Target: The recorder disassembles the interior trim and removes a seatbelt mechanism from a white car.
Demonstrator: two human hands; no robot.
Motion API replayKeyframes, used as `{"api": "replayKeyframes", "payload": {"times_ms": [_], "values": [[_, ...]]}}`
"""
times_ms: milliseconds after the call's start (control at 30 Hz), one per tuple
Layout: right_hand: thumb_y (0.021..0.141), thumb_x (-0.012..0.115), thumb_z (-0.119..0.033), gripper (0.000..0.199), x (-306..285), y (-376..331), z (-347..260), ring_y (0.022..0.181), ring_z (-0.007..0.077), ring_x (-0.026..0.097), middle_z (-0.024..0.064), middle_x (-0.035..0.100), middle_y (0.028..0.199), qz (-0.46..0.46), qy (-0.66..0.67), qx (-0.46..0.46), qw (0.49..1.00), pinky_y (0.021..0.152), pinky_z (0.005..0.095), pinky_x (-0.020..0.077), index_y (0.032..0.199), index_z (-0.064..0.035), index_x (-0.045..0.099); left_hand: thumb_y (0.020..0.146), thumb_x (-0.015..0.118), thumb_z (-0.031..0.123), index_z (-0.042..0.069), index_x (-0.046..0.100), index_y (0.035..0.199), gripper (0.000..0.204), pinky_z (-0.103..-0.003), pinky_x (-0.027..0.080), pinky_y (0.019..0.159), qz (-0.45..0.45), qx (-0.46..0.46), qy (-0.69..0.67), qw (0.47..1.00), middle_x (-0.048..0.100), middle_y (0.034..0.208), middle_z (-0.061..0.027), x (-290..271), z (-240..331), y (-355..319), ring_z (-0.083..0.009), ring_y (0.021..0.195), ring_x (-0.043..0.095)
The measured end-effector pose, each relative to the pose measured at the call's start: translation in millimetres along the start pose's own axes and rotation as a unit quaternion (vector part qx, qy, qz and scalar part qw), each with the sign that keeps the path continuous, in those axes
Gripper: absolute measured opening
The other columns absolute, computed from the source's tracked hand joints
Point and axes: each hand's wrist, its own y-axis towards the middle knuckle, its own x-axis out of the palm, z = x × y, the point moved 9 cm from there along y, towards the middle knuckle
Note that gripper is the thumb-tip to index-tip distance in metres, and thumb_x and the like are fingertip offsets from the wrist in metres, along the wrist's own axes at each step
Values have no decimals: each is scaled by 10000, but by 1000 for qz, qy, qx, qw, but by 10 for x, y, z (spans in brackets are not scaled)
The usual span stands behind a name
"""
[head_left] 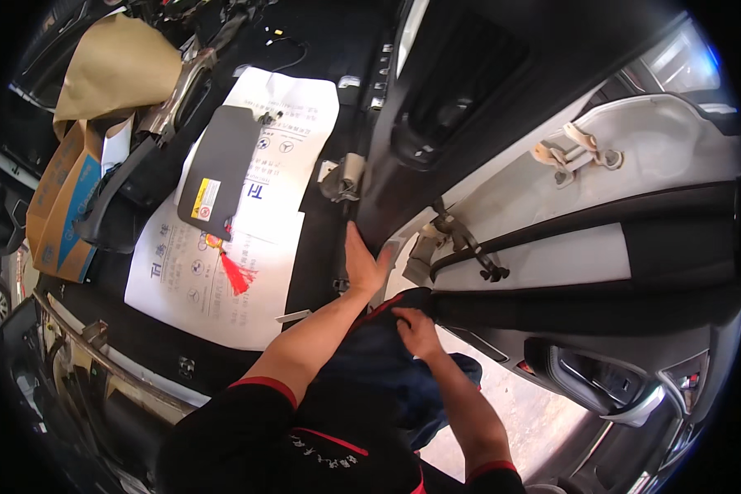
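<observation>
From remote post I note: left hand against lower end of trim, long smooth black moulding slanting up beside floor's right edge; thumb spread wide from straight fingers, nothing seen gripped. Right hand near dark trousers, fingers curled; whether holding anything, I cannot tell. On floor, creased white paper sheets; atop them flat grey visor, round-cornered, stringy red tassel at near end. Angular cardboard box toward floor's left edge, crumpled brown paper beyond.
</observation>
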Motion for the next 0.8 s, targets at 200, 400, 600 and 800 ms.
{"api": "replayKeyframes", "payload": {"times_ms": [200, 400, 600, 800], "values": [[905, 592, -98, 288, -242, -244, -57, 1050, 377, 633, 181, 689, 1099, -41, 76, -15, 996, 908, 438, 512, 1180, -49, 661, 728, 796, 119, -50, 232, 1505, 975, -452, 386, 1106, -11, -88, -22, 996, 439, 1439, -303, 176, -203, 156, -457, 1317, 458], [949, 588, -111, 284, -833, -978, 15, 1047, 345, 669, 183, 689, 1113, -162, -9, -7, 987, 897, 392, 533, 1221, -71, 661, 714, 809, 249, 19, 297, 1494, 961, -457, 336, 1139, -94, -182, 203, 957, 438, 1462, -212, 271, -552, -287, -364, 1387, 396], [951, 584, -141, 321, -1271, -1878, -117, 1104, 316, 664, 163, 698, 1147, -230, 34, 20, 972, 951, 404, 518, 1258, -65, 635, 816, 720, 242, 40, 442, 1417, 692, -459, 418, 1071, 35, -334, 130, 933, 514, 1408, -223, -67, -347, -1743, -387, 1279, 515], [937, 596, -147, 267, -799, -1910, 4, 1022, 332, 690, 175, 726, 1022, -233, 17, 15, 972, 909, 392, 529, 1158, -28, 687, 866, 684, 260, 51, 647, 1194, 391, -415, 521, 921, 137, -505, -73, 849, 728, 1047, -157, -433, 39, -3785, -333, 1034, 688]]}}
